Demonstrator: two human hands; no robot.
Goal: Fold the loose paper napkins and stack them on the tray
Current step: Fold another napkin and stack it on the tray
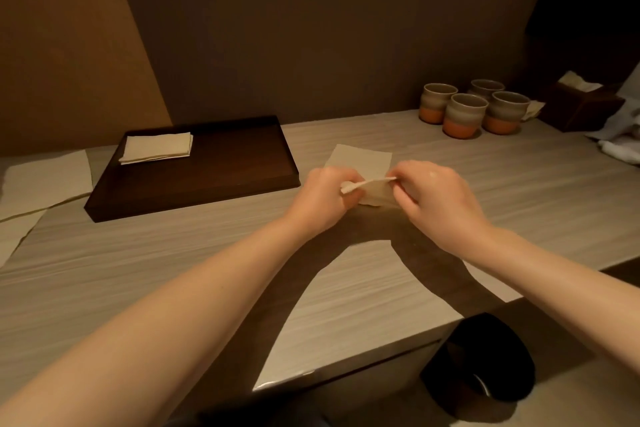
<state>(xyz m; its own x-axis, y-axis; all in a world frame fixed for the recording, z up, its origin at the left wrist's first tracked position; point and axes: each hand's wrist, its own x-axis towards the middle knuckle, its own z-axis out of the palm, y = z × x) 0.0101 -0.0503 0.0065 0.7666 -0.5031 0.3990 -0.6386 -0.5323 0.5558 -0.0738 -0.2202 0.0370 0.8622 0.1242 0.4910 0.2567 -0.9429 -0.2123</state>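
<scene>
A pale paper napkin [360, 161] lies on the light wooden counter right of the tray, its near edge lifted and bent over. My left hand [325, 198] pinches that edge on the left, and my right hand [436, 201] pinches it on the right. The dark wooden tray [221, 170] sits at centre left, with a small stack of folded napkins [156, 147] in its far left corner. Loose unfolded napkins [41, 180] lie flat on the counter left of the tray.
Several ceramic cups [465, 114] stand at the back right, beside a dark tissue box [585, 104]. White cloth [623, 139] lies at the right edge. The counter's front edge [346, 371] runs diagonally below my arms, with a dark round object [485, 360] under it.
</scene>
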